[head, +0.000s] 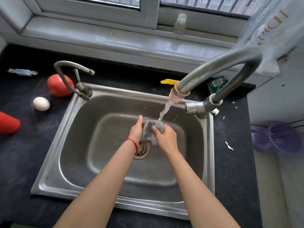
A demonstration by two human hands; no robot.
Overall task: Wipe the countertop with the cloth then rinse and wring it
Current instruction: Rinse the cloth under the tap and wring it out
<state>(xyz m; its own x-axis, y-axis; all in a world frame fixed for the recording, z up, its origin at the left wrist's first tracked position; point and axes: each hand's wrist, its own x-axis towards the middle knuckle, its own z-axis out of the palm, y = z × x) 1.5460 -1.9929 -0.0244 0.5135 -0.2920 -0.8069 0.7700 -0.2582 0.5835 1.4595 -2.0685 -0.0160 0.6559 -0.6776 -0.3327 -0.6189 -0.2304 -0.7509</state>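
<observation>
A grey cloth (148, 132) is bunched between both hands above the drain of the steel sink (65, 145). My left hand (136, 130) grips its left side, thumb up, a red string around the wrist. My right hand (166, 137) clutches its right side. Water streams from the big curved faucet (218, 66) through a pink nozzle (178, 94) onto the cloth's top right corner. The dark countertop (24, 153) surrounds the sink.
Left of the sink lie a tomato (56, 86), an egg (41, 103), a red cup (8, 123) and a wrapped candy (22, 72). A small second tap (72, 76) stands at the sink's back left. A purple basket (278, 137) and paper scraps (229, 145) lie right.
</observation>
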